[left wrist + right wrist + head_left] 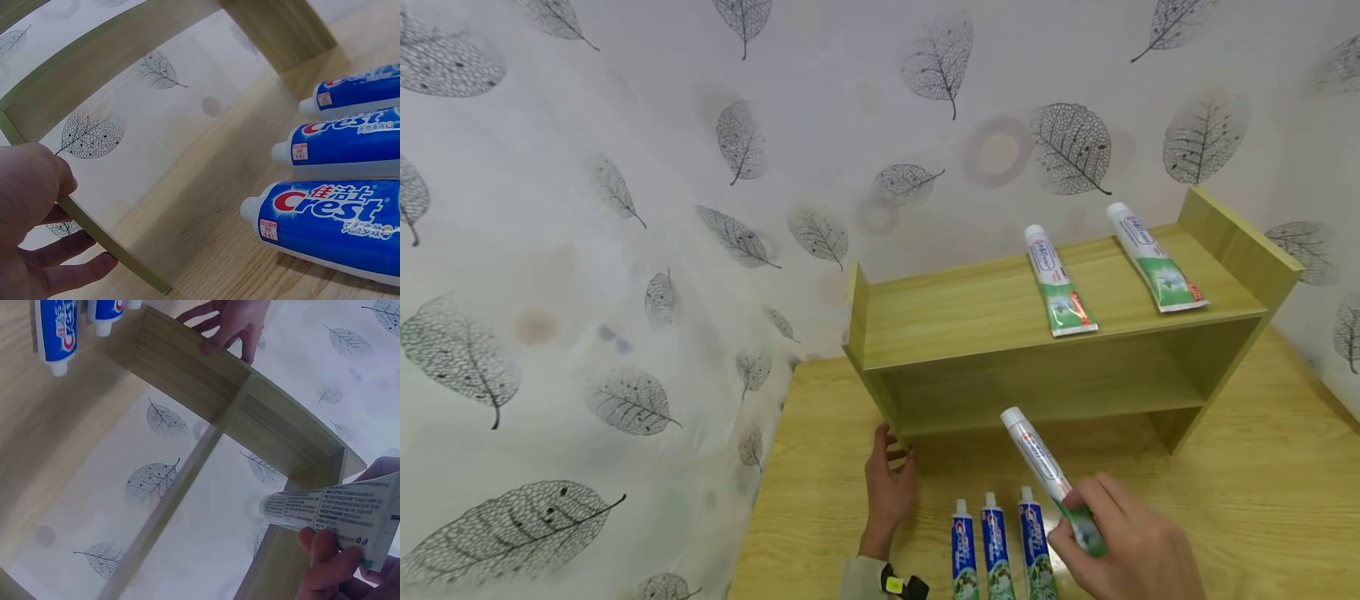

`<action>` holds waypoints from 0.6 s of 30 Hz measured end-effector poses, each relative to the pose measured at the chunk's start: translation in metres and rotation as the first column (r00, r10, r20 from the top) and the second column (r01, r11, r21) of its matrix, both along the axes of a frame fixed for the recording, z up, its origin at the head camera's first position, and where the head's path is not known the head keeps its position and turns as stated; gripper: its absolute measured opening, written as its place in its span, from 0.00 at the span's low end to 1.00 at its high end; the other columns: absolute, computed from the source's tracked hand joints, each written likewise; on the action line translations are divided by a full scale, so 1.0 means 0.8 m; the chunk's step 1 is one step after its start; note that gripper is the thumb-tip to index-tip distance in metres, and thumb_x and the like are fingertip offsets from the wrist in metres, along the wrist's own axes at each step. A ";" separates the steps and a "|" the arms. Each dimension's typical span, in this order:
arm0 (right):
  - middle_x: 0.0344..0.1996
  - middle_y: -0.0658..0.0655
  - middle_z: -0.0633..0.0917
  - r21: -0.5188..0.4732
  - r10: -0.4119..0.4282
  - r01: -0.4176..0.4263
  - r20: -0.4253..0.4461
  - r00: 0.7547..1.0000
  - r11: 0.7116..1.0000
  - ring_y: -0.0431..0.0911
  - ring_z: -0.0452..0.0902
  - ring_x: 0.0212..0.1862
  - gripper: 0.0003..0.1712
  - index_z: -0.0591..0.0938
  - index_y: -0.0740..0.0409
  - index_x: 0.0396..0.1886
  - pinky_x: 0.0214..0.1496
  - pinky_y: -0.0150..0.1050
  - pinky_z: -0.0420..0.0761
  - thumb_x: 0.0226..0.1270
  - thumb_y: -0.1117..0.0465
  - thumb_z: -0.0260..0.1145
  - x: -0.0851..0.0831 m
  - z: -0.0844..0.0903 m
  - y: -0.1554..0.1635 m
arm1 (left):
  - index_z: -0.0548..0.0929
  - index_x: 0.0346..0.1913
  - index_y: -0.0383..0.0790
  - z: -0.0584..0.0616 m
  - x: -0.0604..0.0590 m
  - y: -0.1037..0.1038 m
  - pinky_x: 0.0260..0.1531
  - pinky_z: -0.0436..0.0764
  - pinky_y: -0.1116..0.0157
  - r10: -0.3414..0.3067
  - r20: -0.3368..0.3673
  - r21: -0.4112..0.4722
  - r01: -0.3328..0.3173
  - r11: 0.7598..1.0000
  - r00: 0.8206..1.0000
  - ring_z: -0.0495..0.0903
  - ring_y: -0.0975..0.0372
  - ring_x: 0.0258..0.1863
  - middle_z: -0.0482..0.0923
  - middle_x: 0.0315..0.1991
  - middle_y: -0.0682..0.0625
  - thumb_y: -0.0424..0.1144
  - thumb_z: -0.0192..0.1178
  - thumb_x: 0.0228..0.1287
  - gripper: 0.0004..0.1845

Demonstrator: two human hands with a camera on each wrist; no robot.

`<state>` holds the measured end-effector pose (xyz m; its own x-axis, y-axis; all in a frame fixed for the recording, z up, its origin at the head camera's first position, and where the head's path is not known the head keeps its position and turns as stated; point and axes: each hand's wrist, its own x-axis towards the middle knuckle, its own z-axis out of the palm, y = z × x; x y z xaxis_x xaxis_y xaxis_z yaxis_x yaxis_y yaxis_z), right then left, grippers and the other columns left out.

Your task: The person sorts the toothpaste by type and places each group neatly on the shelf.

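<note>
A person's right hand (1131, 546) lifts a toothpaste tube (1048, 475) above the wooden worktop (1262, 500), its grip wrapped around the tube's green crimped end, fingers curled over it and thumb beneath. The tube tilts up and away from the hand, white cap pointing toward the lower opening of a small wooden shelf (1000, 317) that stands on the worktop against a leaf-patterned backdrop (625, 208). In the right wrist view the same tube (331, 509) shows its printed back, pinched between fingertips (325, 550).

The left hand (889, 483) reaches forward with the wrist low on the worktop, fingers loosely bent around the front edge of the shelf's left side panel (94, 231); the thumb lies on one face and the fingers on the other, a light, narrow grip on the board.

Three blue tubes (996, 546) lie side by side on the worktop between the two hands, caps toward the shelf. Two more green-ended tubes (1108, 267) rest flat on the shelf's top board, well apart from each other.
</note>
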<state>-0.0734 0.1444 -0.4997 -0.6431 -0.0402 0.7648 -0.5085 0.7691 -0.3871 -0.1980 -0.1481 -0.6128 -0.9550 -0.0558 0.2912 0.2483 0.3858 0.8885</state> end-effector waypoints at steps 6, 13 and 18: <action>0.27 0.42 0.78 0.004 0.030 -0.030 -0.040 0.999 1.000 0.30 0.65 0.25 0.16 0.82 0.50 0.28 0.21 0.22 0.67 0.68 0.48 0.54 -0.006 0.028 0.001 | 0.75 0.75 0.49 -0.002 -0.002 -0.002 0.37 0.91 0.65 0.007 0.006 -0.023 -0.006 1.000 1.000 0.90 0.52 0.44 0.86 0.54 0.40 0.27 0.66 0.75 0.30; 0.26 0.44 0.79 0.018 0.027 -0.024 -0.170 0.985 1.000 0.32 0.67 0.24 0.21 0.82 0.53 0.26 0.20 0.22 0.67 0.74 0.48 0.52 -0.018 0.063 -0.004 | 0.74 0.76 0.47 -0.002 -0.002 -0.001 0.38 0.90 0.67 0.019 0.035 -0.031 -0.018 0.999 0.999 0.90 0.53 0.44 0.86 0.55 0.39 0.26 0.66 0.74 0.31; 0.25 0.46 0.80 0.024 0.031 -0.026 -0.226 0.974 0.999 0.34 0.67 0.25 0.24 0.82 0.55 0.25 0.21 0.24 0.68 0.76 0.48 0.51 -0.028 0.084 -0.009 | 0.75 0.75 0.46 -0.001 -0.002 -0.001 0.38 0.91 0.66 0.013 0.019 -0.032 -0.013 0.999 1.000 0.90 0.50 0.44 0.86 0.54 0.39 0.24 0.66 0.73 0.31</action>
<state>-0.0955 0.1371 -0.4329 -0.4519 -0.0736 0.8890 -0.6026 0.7600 -0.2433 -0.1998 -0.1491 -0.6139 -0.9597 -0.0592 0.2748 0.2262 0.4175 0.8801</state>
